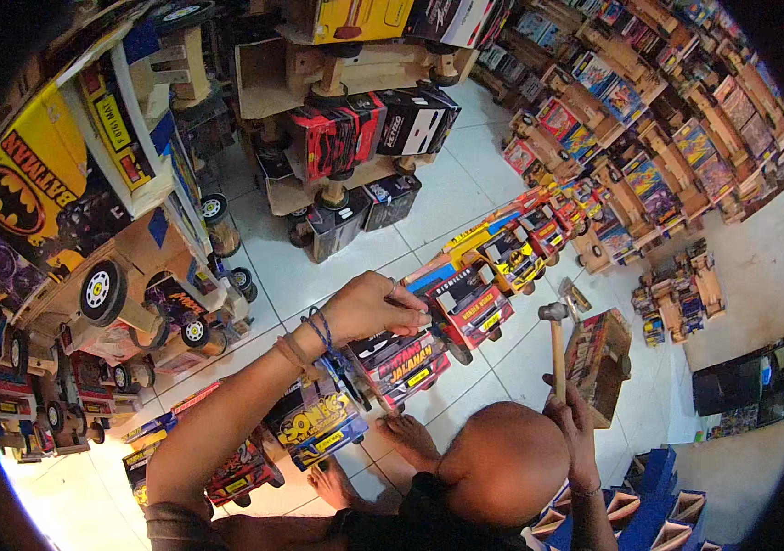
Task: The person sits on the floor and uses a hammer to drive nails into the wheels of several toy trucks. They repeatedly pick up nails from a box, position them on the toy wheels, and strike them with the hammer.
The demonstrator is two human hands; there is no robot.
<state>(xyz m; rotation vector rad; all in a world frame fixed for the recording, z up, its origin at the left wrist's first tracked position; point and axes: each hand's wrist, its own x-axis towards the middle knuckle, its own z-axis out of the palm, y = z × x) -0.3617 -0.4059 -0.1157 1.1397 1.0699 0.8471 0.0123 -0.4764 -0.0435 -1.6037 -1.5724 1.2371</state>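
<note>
My left hand (369, 310) hovers over a red-and-black wooden toy truck (403, 367), its fingertips pinched together. What they hold, if anything, is too small to make out. In my right hand (577, 432) is a hammer (557, 354), held upright by its wooden handle with the metal head at the top. The hammer is apart from the trucks. A blue toy truck (318, 422) stands left of the red-and-black one, and a red-fronted truck (474, 303) stands to its right. My bent knee (502, 464) and bare foot (410, 441) are close by.
The truck row continues to a black-and-yellow truck (513, 259). An open wooden box (598, 367) lies right of the hammer. Stacked large toy trucks (52, 184) rise at left; wooden truck bodies (337, 156) are stacked ahead. Blue-edged wooden pieces (640, 505) lie lower right on white floor tiles (465, 207).
</note>
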